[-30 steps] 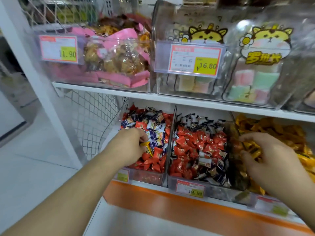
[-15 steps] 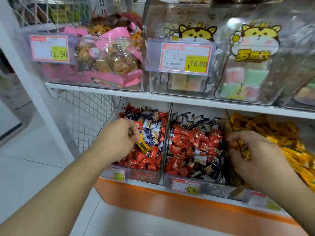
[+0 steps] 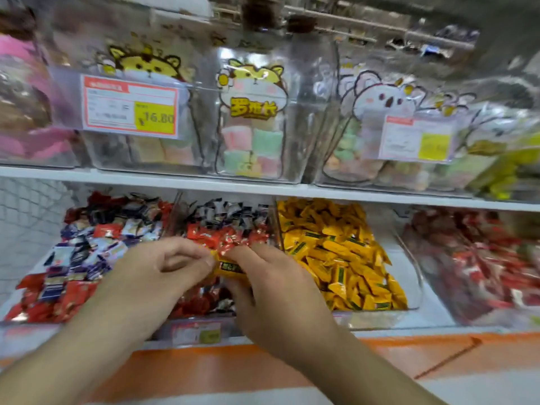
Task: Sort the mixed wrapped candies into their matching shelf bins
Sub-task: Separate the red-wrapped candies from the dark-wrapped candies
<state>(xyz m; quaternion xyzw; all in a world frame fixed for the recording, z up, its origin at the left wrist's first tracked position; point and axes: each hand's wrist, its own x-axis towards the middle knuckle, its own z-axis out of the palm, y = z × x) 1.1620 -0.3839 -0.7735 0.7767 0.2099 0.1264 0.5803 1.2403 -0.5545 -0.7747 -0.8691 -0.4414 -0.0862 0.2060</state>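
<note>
A yellow wrapped candy (image 3: 230, 267) is pinched between both hands, left hand (image 3: 163, 276) and right hand (image 3: 274, 290), above the red-and-black candy bin (image 3: 225, 226). The yellow candy bin (image 3: 342, 252) sits just right; a mixed bin (image 3: 87, 249) lies left, under the upper shelf (image 3: 204, 182).

Place: we are in a shop, at a sweets aisle | Signs: white shelf (image 3: 175, 182) with clear bins (image 3: 409, 276) of loose wrapped candies (image 3: 336, 247) | printed price tag (image 3: 130, 106) reading 16.80 clipped to an upper bin | cartoon-printed packets (image 3: 252, 118) stocked above
</note>
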